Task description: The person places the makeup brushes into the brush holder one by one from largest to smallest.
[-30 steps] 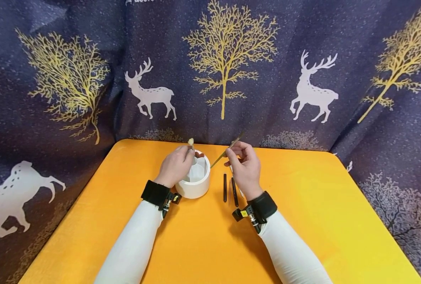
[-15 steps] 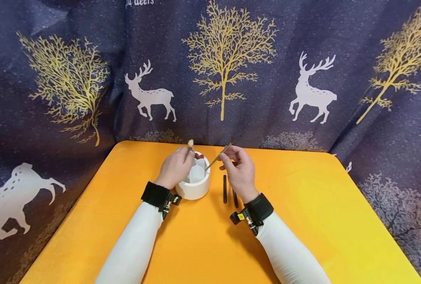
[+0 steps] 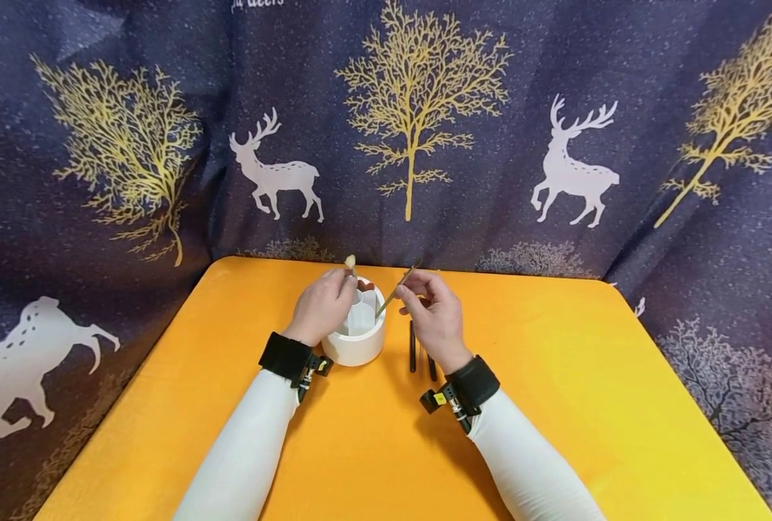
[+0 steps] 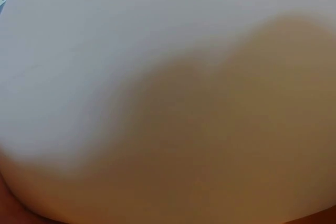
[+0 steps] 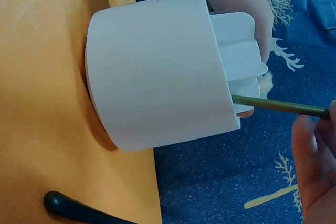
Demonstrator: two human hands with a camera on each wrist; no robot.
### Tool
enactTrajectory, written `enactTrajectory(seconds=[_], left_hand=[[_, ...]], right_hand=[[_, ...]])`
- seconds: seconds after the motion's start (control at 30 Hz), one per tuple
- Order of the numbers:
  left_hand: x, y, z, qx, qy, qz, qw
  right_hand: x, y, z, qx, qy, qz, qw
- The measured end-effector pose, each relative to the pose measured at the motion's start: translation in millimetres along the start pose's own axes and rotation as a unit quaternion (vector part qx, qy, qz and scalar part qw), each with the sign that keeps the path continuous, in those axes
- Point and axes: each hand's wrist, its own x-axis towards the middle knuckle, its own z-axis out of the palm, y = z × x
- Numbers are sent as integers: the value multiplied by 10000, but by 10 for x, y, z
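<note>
A white round holder (image 3: 354,350) with inner dividers stands on the table. My left hand (image 3: 323,307) grips its left side and rim; part of those fingers is hidden behind it. Beside the left thumb rises a cream-tipped brush (image 3: 350,261), its lower part out of sight. My right hand (image 3: 434,315) pinches a slim olive-gold stick (image 5: 283,106) with a darker upper end. The stick slants down to the left, its lower end inside the holder's right rim. In the left wrist view, the holder's white wall (image 4: 63,77) and blurred hand fill the picture.
Below the right hand, two black-handled tools lie on the orange tabletop (image 3: 359,449), the left one (image 3: 412,351) nearer the holder and the other (image 3: 432,367) partly covered by the hand. A thin tool lies between them. A dark cloth (image 3: 464,195) with trees and deer hangs behind.
My right hand has moved left and slightly down, bringing the stick's lower end from outside the rim to inside the holder. The left hand has stayed on the holder.
</note>
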Motion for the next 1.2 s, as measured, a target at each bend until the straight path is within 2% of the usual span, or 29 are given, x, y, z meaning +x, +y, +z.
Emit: enactTrajectory(seconds=[0.2,0.43,0.63,0.93,1.2], left_hand=[[4,1,3,2,49,20,10000],[14,-8,5,11,46,69,10000],[18,-16,9,100,58,56,9999],[13,-13,12,94,84,55,9999],[12,2,6,99,57,48,9999]], right_hand=[[2,137,7,-97,-175,86,9998],[23,145,-24,-440,-403,-143,9981],[48,146,-60,-373,-343,-75,9987],[83,189,-133,-728,-171,-90,9972],[114,259,-220,-1058,-20,179,9942]])
